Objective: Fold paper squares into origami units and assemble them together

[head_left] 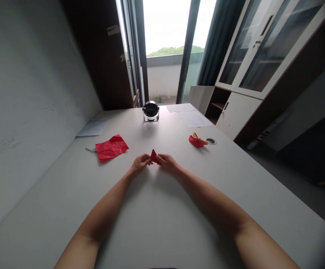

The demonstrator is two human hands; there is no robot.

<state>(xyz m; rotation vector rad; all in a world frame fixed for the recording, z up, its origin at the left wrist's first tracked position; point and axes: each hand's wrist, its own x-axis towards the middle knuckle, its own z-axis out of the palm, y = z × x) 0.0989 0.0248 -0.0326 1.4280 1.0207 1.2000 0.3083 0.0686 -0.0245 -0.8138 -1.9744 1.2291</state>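
Between my hands, over the middle of the white table point(156, 209), is a small piece of folded red paper point(153, 156) with its point up. My left hand point(141, 163) pinches its left edge. On the other side, my right hand point(166, 163) grips its right corner between thumb and fingers. Part of the paper is hidden behind the fingertips. Off to the left lies a creased, unfolded red sheet point(110, 149) with one corner raised. A red and orange folded paper figure point(198, 140) rests to the right of my hands.
A roll of tape point(211, 141) lies beside the paper figure. At the far edge stands a round black and silver device point(151, 111). White papers point(194, 118) lie at the back right, another sheet point(93, 127) at the back left. A thin dark cord point(90, 150) touches the red sheet.
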